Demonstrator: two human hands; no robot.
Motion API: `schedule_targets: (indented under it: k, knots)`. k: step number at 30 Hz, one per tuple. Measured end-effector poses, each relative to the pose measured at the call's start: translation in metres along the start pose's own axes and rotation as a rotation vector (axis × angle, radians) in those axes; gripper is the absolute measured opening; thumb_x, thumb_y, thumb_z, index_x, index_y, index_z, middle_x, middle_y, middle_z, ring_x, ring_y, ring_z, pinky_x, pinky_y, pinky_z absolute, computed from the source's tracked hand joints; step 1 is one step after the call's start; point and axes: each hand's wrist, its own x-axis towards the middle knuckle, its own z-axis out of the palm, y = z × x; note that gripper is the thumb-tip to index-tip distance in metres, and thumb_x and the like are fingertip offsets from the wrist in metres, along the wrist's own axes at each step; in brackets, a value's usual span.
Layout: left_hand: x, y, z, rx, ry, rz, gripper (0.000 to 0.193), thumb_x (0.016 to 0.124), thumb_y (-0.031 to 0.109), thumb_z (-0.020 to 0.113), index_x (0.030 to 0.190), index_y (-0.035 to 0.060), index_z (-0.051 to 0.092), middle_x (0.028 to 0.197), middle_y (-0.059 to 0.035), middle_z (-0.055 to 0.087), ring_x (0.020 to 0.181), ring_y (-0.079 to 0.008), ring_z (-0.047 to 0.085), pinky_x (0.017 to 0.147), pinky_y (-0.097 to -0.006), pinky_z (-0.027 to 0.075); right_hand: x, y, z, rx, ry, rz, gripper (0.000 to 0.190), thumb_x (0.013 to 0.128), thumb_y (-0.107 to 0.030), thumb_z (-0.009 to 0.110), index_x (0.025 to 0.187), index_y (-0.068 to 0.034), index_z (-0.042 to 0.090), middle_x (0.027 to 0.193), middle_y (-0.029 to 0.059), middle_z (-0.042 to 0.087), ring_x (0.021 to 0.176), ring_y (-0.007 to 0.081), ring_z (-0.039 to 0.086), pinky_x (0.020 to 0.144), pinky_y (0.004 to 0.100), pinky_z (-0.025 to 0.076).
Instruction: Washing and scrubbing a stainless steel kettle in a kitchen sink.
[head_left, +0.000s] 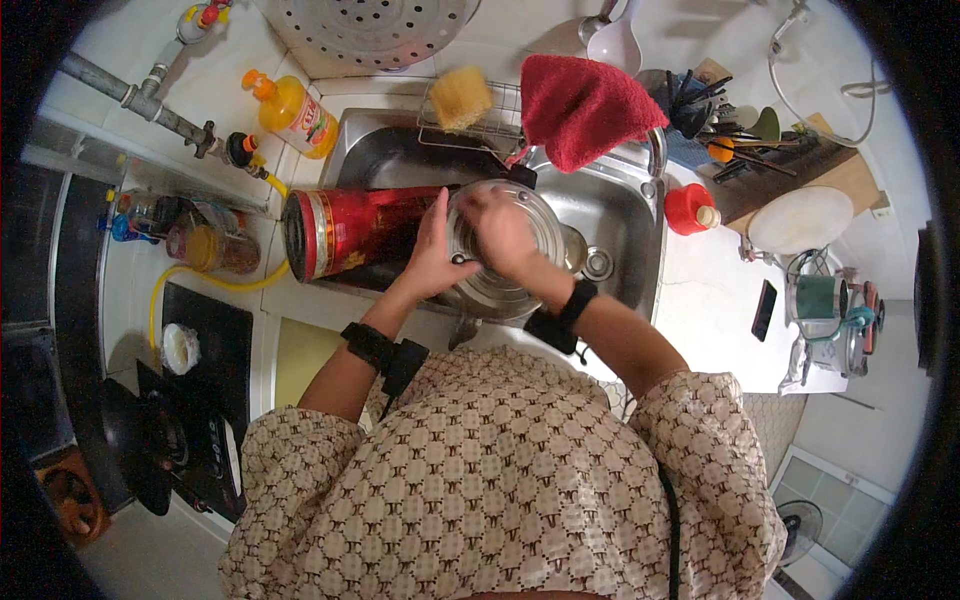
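Note:
A round, shiny metal vessel (551, 236) with concentric rings on its upper face is over the middle of the double-bowl steel sink (637, 225). My left hand (435, 259) holds its left rim, thumb on the face and fingers extended along the side. Across the ringed face lies my right hand (502, 232), blurred, fingers bent. Whether anything is under those fingers is hidden. A red thermos flask (360, 229) with a gold band lies on its side over the left bowl, close to my left hand. Part of a smaller metal bowl (575, 249) shows right of the vessel.
Behind the sink are a yellow sponge (460, 97) on a wire rack, a red cloth (585, 109) and a dish soap bottle (300, 116). A red container (688, 210), a utensil holder (679, 139) and a phone (764, 310) occupy the right side. Leftward is a black stove (210, 330).

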Motion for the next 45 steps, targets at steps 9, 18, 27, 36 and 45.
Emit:
schedule_targets:
  k: [9,18,27,36,45]
  knots:
    - [-0.002,0.01,-0.003,0.006,0.003,0.008,0.114,0.058,0.017,0.079,0.143,0.0029,0.005,0.14,-0.0255,0.023,0.131,-0.0395,0.023,0.108,-0.0439,0.021,0.003,0.027,-0.018,-0.077,0.05,0.159,0.021,0.076,-0.012,0.053,0.093,-0.002,0.06,0.094,0.0141,0.057,0.087,0.0304,0.055,0.07,0.0394,0.05]
    - [-0.004,0.018,-0.008,-0.005,-0.013,-0.036,0.112,0.058,0.015,0.078,0.143,0.0039,0.006,0.142,-0.0249,0.021,0.132,-0.039,0.021,0.109,-0.0441,0.019,0.0,0.013,-0.02,-0.113,-0.059,0.193,0.02,0.076,-0.01,0.051,0.089,0.001,0.061,0.094,0.0144,0.055,0.092,0.0297,0.054,0.071,0.0379,0.05]
    - [-0.005,0.02,-0.009,0.007,-0.042,-0.039,0.11,0.06,0.015,0.078,0.143,0.0028,0.007,0.142,-0.0246,0.021,0.132,-0.0397,0.02,0.109,-0.0445,0.018,-0.02,-0.012,-0.021,0.02,0.028,0.129,0.023,0.076,-0.007,0.052,0.097,0.0,0.057,0.096,0.0147,0.053,0.089,0.0297,0.056,0.068,0.0369,0.051]
    - [-0.003,0.023,-0.009,0.05,-0.062,-0.025,0.106,0.063,0.017,0.078,0.142,0.0013,0.01,0.145,-0.0208,0.018,0.135,-0.034,0.017,0.111,-0.0403,0.015,-0.053,0.031,-0.01,-0.013,-0.048,0.259,0.021,0.078,-0.009,0.051,0.095,0.0,0.059,0.099,0.0144,0.054,0.096,0.0296,0.053,0.075,0.0375,0.051]
    - [-0.005,0.026,-0.013,0.067,-0.082,-0.044,0.105,0.064,0.018,0.078,0.142,0.0014,0.01,0.146,-0.0214,0.017,0.136,-0.0343,0.015,0.111,-0.0397,0.015,-0.064,0.068,-0.031,-0.004,0.0,0.21,0.03,0.077,-0.009,0.052,0.105,-0.008,0.062,0.095,0.0081,0.055,0.088,0.0266,0.054,0.074,0.0353,0.05]
